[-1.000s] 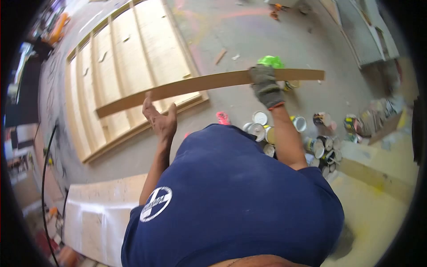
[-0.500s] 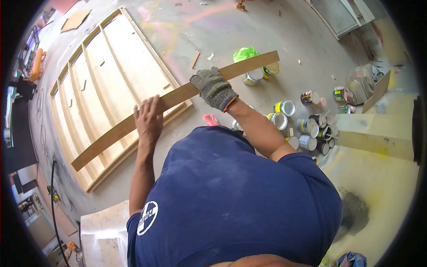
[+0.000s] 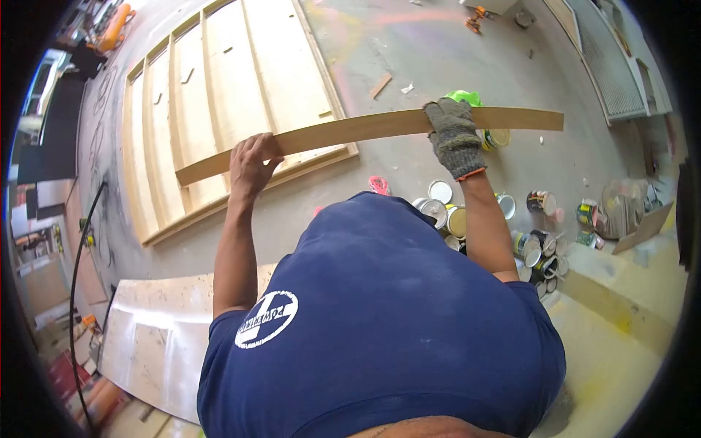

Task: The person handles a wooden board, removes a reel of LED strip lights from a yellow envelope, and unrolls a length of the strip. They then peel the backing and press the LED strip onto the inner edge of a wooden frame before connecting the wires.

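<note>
I hold a long thin wooden strip (image 3: 350,130) level in front of me, above the floor. My bare left hand (image 3: 252,162) grips it near its left end. My right hand (image 3: 454,136), in a grey knit glove, is closed around it right of the middle. The strip bows slightly and its right end reaches past a green bag (image 3: 465,97). My blue shirt (image 3: 380,314) fills the lower part of the view.
A large wooden frame panel (image 3: 219,95) with ribs lies on the concrete floor ahead left. Several paint cans (image 3: 529,241) cluster at the right. A pale board (image 3: 161,328) lies at lower left beside a black cable (image 3: 77,248).
The strip swung from a steep tilt back to nearly level. My left hand, open under it a second ago, has closed on it. The gloved hand kept its grip.
</note>
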Demonstrator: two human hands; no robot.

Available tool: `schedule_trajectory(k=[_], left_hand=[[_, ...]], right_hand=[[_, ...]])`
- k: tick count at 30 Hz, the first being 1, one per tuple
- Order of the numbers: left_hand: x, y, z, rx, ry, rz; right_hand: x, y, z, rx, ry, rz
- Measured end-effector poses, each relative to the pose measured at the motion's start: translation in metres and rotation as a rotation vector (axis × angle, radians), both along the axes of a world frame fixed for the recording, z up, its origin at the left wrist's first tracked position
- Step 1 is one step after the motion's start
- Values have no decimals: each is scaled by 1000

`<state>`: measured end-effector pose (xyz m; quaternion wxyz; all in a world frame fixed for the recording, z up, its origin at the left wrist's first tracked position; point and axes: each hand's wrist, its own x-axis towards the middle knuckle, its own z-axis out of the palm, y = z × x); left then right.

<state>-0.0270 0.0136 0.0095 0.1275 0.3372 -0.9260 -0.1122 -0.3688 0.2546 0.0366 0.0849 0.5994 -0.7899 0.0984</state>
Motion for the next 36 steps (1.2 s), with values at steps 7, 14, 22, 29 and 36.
schedule_trajectory(k=[7,14,22,29,36], left_hand=[[5,3,0,-16,23,-16],[9,10,-7,50,-38,-65],[12,8,-28,106,0,-32],[28,20,-10,58,-10,-11],[19,24,15,136,100,88]], right_hand=[[-7,1,-10,101,-105,0],[-15,8,-19,134,-232,138],[-27,-6,-27,284,-173,217],[-19,-3,-44,69,-209,285],[-19,-22,-2,0,-124,204]])
